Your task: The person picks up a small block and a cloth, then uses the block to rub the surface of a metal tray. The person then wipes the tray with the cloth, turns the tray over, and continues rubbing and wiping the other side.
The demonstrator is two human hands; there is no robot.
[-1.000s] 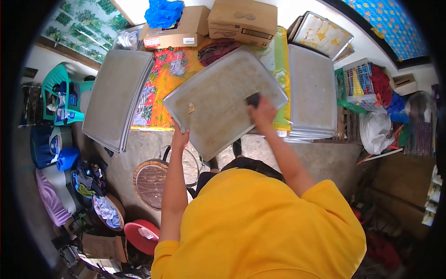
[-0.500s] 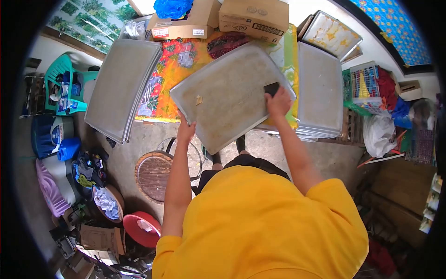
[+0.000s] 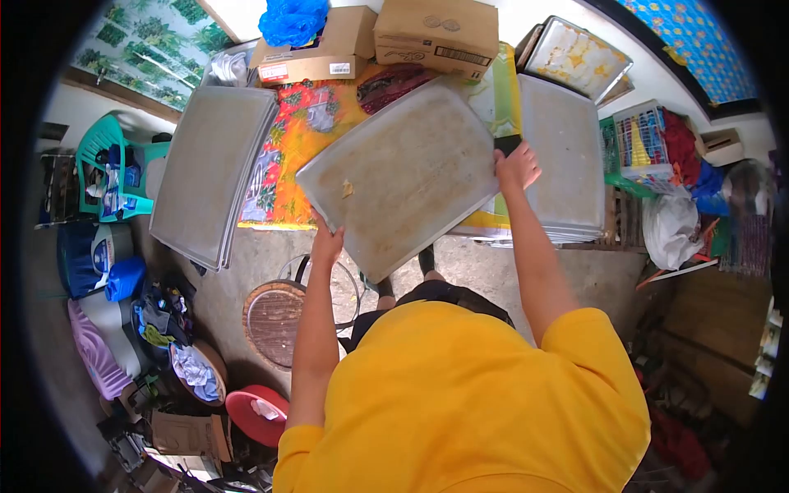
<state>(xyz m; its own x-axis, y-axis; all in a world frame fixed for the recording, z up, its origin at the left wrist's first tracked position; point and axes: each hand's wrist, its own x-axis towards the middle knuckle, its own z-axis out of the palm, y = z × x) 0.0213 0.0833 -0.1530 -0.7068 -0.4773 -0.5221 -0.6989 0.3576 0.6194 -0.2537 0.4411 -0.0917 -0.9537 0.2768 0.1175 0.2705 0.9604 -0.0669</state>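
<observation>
A large metal baking tray [image 3: 411, 156], stained brownish, is tilted over the front of the table. My left hand [image 3: 327, 243] grips its near left edge, fingers mostly hidden underneath. Close to that hand, a small yellowish flake [image 3: 348, 189] lies on the tray. At the tray's right edge, my right hand [image 3: 518, 168] is closed on a flat black rectangular piece [image 3: 507, 145]; its exact kind I cannot make out.
Stacked trays stand left [image 3: 209, 164] and right [image 3: 563, 156] of the table, which has a colourful cloth [image 3: 288, 189]. Cardboard boxes [image 3: 436, 37] sit behind. A round stool [image 3: 275, 324] is below my left forearm. A red basin [image 3: 256, 415] and a green chair [image 3: 103, 164] are at left.
My right hand has moved right and slightly up with the black piece, from the tray's surface to its right edge. My left hand keeps its grip on the tray.
</observation>
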